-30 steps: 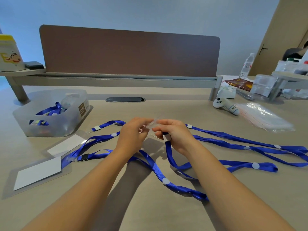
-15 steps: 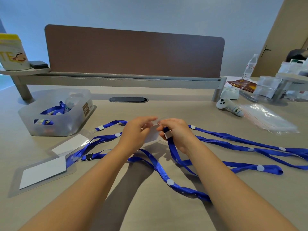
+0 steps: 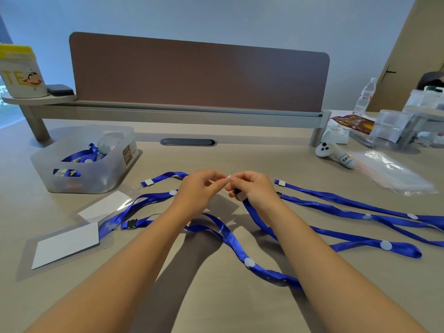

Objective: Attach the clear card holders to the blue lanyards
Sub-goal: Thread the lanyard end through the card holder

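Note:
My left hand and my right hand meet above the middle of the desk, fingertips touching. My right hand grips the white-tipped end of a blue lanyard that trails down toward me. My left hand pinches the top edge of a clear card holder, which hangs faintly visible below the fingers. Two more clear card holders with white inserts lie at the left, clipped to blue lanyards. Other blue lanyards stretch off to the right.
A translucent bin with lanyards stands at the left. A stack of clear holders in plastic and a white controller lie at the right. A brown divider panel runs along the back. Bottles and containers crowd the far right.
My hands stay together at the centre, working the lanyard end against the clear holder. My view has tilted slightly, so everything sits a little lower and to the right.

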### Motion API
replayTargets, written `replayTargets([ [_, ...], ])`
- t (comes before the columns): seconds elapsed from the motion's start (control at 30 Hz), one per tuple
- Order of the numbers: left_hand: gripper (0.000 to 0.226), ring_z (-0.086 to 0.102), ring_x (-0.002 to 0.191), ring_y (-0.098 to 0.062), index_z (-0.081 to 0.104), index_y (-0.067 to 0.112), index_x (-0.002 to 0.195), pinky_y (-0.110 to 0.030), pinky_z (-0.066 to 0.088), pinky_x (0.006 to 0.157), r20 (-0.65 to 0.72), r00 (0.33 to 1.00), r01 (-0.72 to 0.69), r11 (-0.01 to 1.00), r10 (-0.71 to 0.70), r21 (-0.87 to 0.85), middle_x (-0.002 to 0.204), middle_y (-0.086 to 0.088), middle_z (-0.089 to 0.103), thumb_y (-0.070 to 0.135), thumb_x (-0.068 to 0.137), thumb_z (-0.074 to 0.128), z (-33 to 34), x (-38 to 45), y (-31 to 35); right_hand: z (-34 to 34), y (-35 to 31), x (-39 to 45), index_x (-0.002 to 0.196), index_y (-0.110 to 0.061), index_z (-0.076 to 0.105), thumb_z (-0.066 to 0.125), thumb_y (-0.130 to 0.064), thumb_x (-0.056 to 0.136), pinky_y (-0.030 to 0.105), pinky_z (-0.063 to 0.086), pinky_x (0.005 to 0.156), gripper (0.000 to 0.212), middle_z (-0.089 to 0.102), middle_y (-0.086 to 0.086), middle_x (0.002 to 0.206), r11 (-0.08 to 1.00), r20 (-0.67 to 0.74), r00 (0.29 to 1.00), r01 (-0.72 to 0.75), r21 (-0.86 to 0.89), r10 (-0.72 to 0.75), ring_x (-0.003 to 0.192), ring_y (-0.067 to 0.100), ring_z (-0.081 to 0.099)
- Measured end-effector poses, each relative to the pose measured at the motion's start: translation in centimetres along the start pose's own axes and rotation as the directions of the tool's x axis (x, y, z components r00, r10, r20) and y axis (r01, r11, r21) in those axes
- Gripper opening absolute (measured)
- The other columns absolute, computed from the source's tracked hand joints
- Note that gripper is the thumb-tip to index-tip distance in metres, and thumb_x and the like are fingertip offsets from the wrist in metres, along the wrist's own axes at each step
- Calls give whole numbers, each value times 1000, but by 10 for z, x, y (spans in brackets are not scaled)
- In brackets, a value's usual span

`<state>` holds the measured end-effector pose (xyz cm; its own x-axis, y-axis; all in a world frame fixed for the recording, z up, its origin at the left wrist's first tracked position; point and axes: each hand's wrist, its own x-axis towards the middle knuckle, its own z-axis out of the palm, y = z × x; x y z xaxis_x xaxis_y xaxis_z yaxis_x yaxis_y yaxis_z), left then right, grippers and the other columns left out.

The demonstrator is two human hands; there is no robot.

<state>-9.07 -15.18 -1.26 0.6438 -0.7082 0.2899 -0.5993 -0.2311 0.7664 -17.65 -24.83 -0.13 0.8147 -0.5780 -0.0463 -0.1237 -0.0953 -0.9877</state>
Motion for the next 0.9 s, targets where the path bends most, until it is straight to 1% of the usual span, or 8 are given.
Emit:
replayTargets([
  [0.1, 22, 55, 89, -15, 61, 12, 102, -29, 45, 77, -29, 999, 38, 998, -39, -46, 95, -1, 62, 23, 85, 53, 1, 3, 2, 0, 1, 1, 106, -1, 63, 50, -12, 92, 14, 47, 61, 22, 60, -3, 72, 999, 15, 1000, 18, -48, -18, 63, 6, 54],
  [0.17, 20, 56, 88, -16, 63, 12, 100, -29, 45, 76, -39, 998, 44, 998, -46, -48, 91, 0, 61, 22, 85, 54, 1, 4, 2, 1, 0, 2, 107, -1, 63, 49, -10, 92, 14, 48, 61, 22, 60, -3, 73, 998, 26, 999, 21, -66, -20, 64, 6, 54],
  [0.33, 21, 56, 89, -17, 63, 10, 102, -35, 48, 83, -58, 997, 55, 998, -55, 6, 103, -10, 67, 19, 86, 53, 2, 5, 3, 3, 3, 5, 109, 4, 61, 46, -5, 92, 16, 46, 64, 24, 56, -2, 72, 990, 36, 998, 54, -130, -49, 64, 6, 52],
  [0.43, 20, 58, 89, -19, 63, 9, 101, -38, 50, 85, -65, 997, 48, 998, -46, 42, 102, -12, 68, 19, 85, 54, 1, 5, 3, 6, 5, 7, 108, 2, 61, 46, -7, 93, 18, 47, 68, 23, 56, -2, 72, 984, 34, 997, 68, -167, -64, 65, 7, 52],
  [0.53, 19, 59, 88, -21, 64, 8, 98, -40, 52, 84, -86, 996, 34, 997, -29, 64, 99, -13, 68, 18, 85, 54, 0, 5, 3, 8, 6, 9, 108, 1, 61, 45, -8, 93, 25, 50, 76, 23, 56, -2, 71, 977, 29, 996, 87, -193, -83, 67, 8, 52],
  [0.67, 18, 54, 84, -17, 63, 6, 95, -37, 49, 80, -109, 994, 17, 994, -5, 105, 97, -13, 67, 17, 86, 53, 0, 8, 5, 9, 5, 11, 107, 0, 62, 44, -7, 93, 35, 50, 87, 24, 56, -2, 70, 966, 15, 994, 109, -233, -108, 67, 8, 53],
  [0.8, 16, 52, 82, -16, 62, 5, 93, -31, 46, 75, -115, 993, 8, 992, 6, 127, 96, -14, 66, 17, 86, 53, 1, 11, 7, 9, 5, 14, 102, 2, 64, 45, -5, 92, 36, 50, 85, 22, 56, -1, 67, 967, -7, 992, 119, -224, -124, 64, 10, 52],
  [0.9, 15, 53, 83, -17, 61, 5, 92, -32, 46, 76, -134, 991, 6, 992, 11, 124, 96, -15, 66, 17, 86, 53, 0, 12, 9, 8, 2, 16, 101, 4, 63, 44, -4, 92, 27, 49, 73, 22, 55, 0, 67, 972, -1, 990, 135, -192, -138, 63, 10, 51],
])
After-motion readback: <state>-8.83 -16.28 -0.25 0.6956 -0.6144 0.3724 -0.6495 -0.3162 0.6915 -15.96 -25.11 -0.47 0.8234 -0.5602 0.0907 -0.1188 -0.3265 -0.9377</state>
